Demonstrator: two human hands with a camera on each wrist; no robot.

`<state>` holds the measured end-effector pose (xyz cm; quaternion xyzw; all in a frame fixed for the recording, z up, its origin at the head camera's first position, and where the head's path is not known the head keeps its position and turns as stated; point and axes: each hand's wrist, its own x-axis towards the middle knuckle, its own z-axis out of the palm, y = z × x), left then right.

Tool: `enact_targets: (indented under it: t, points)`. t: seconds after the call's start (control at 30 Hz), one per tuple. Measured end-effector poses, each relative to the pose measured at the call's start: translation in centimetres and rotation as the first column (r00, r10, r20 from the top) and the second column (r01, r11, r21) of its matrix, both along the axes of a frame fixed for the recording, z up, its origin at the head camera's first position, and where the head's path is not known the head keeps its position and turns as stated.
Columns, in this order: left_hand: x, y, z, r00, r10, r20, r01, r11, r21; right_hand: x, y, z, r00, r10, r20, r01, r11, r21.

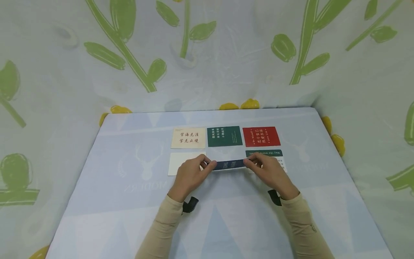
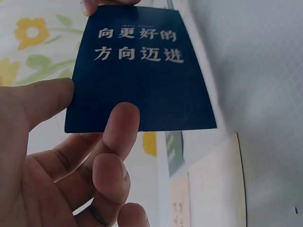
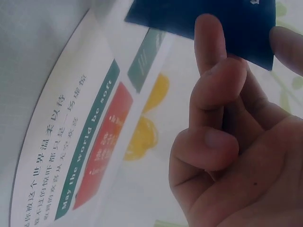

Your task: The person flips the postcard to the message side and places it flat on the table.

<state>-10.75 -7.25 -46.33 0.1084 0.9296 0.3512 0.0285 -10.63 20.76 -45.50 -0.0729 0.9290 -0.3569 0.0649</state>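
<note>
A dark blue card (image 1: pixel 230 164) with white Chinese lettering is held above the table, tilted, between both hands. My left hand (image 1: pixel 193 172) pinches its left end between thumb and fingers; in the left wrist view the card's lettered face (image 2: pixel 137 75) shows clearly. At the opposite end my right hand (image 1: pixel 271 170) pinches the card too. Beneath and beside the left hand lies a cream, blank-looking card (image 1: pixel 174 162). Partly covered by the right hand is a white card with a green band (image 3: pixel 90 137) reading "May the world be soft".
Behind the hands, a cream card (image 1: pixel 188 138) with brown characters, a green card (image 1: pixel 224 136) and a red card (image 1: pixel 261 136) lie in a row. They rest on a pale blue printed tablecloth (image 1: pixel 106 201). A leaf-patterned curtain (image 1: pixel 226 72) hangs around the table's back and sides.
</note>
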Motion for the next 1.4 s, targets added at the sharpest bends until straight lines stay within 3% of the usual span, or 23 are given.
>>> enact_targets:
  t: [0.3,0.73,1.0,1.27,1.4]
  points:
    - [0.1,-0.3,-0.6,0.993,-0.039,-0.11,0.04,0.999,0.016,0.2,0.1,-0.3,0.998,0.03,-0.047,-0.031,0.999,-0.023]
    - [0.2,-0.4,-1.0,0.982,-0.073,-0.175,0.063,0.996,-0.064,0.3,0.2,-0.7,0.996,0.072,-0.049,-0.073,0.997,-0.017]
    - [0.3,-0.2,-1.4,0.958,-0.105,-0.266,0.073,0.989,-0.127,0.3,0.0,-1.0,0.997,0.068,-0.041,-0.068,0.998,0.005]
    - [0.8,0.1,-2.3,0.923,-0.139,-0.358,0.074,0.979,-0.188,0.6,-0.3,-1.7,0.997,0.072,-0.023,-0.071,0.997,0.023]
    - [1.1,0.1,-2.6,0.92,-0.147,-0.363,0.082,0.978,-0.189,0.7,-0.4,-1.9,0.996,0.09,-0.023,-0.089,0.995,0.039]
